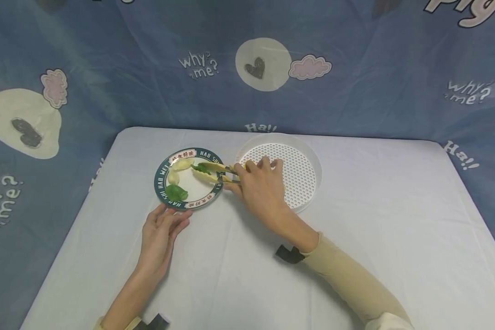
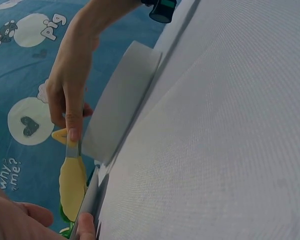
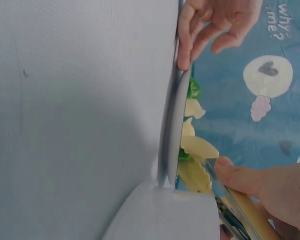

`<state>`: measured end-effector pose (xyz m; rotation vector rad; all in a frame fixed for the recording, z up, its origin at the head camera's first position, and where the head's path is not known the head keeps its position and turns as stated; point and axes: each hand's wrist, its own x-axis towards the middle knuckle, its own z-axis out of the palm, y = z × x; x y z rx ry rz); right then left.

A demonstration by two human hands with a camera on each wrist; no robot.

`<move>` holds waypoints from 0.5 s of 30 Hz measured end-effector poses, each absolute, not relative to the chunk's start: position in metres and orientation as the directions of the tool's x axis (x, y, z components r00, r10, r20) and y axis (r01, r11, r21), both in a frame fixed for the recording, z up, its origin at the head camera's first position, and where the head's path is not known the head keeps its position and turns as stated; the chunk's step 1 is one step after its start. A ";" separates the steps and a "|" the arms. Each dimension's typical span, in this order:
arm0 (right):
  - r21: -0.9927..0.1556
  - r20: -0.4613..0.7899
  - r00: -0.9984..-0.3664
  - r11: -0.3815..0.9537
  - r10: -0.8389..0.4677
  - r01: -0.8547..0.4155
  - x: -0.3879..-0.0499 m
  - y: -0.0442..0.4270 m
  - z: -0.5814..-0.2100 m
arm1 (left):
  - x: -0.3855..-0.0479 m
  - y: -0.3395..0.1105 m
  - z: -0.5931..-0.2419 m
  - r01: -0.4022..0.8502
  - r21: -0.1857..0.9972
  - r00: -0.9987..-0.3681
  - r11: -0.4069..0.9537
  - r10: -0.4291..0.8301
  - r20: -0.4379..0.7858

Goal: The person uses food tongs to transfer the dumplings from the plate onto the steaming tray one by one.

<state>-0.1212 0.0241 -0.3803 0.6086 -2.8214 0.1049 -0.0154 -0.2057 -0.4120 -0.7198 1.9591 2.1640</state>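
My right hand (image 1: pixel 261 185) grips tongs with yellow tips (image 1: pixel 208 176), seen close in the right wrist view. Their tips straddle a dark green leafy piece (image 1: pixel 201 168) over the plate; whether they squeeze it I cannot tell. The round plate (image 1: pixel 195 202) has a green lettered rim and a white centre. Pale yellow pieces (image 1: pixel 182 164) and another green leafy piece (image 1: pixel 176 193) lie on its left side. At the plate's near edge is my left hand (image 1: pixel 158 238), its fingers loosely extended and touching the rim. In the left wrist view its thumb (image 2: pixel 86 227) rests against the rim.
A round white tray with a perforated bottom (image 1: pixel 299 172) stands just right of the plate, partly beneath my right hand. White cloth (image 1: pixel 379 201) covers the table. Behind it hangs a blue printed cloth (image 1: pixel 148 82). Each wrist wears a black device (image 1: pixel 289 254).
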 end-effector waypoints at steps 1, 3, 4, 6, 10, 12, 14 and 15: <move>-0.024 0.252 -0.884 0.910 -0.395 -0.414 -0.122 0.025 -0.380 | -0.015 -0.206 -0.412 -0.404 0.903 -0.879 -0.144 -0.213 -0.427; -0.042 0.230 -0.891 0.911 -0.391 -0.410 -0.122 0.026 -0.379 | -0.015 -0.206 -0.412 -0.401 0.906 -0.881 -0.138 -0.213 -0.422; -0.052 0.218 -0.895 0.911 -0.390 -0.409 -0.123 0.027 -0.378 | -0.015 -0.206 -0.412 -0.401 0.906 -0.882 -0.135 -0.212 -0.422; -0.077 0.199 -0.900 0.909 -0.388 -0.409 -0.123 0.029 -0.377 | -0.014 -0.206 -0.412 -0.402 0.905 -0.881 -0.138 -0.212 -0.423; -0.108 0.190 -0.904 0.907 -0.384 -0.408 -0.122 0.034 -0.374 | -0.014 -0.206 -0.413 -0.406 0.902 -0.877 -0.145 -0.215 -0.430; -0.108 0.191 -0.904 0.907 -0.382 -0.407 -0.122 0.038 -0.372 | -0.014 -0.206 -0.413 -0.408 0.901 -0.876 -0.146 -0.216 -0.432; -0.108 0.202 -0.902 0.907 -0.382 -0.408 -0.121 0.041 -0.371 | -0.014 -0.206 -0.412 -0.409 0.901 -0.875 -0.145 -0.217 -0.432; -0.109 0.205 -0.902 0.907 -0.381 -0.408 -0.121 0.043 -0.371 | -0.015 -0.206 -0.412 -0.409 0.901 -0.875 -0.145 -0.217 -0.432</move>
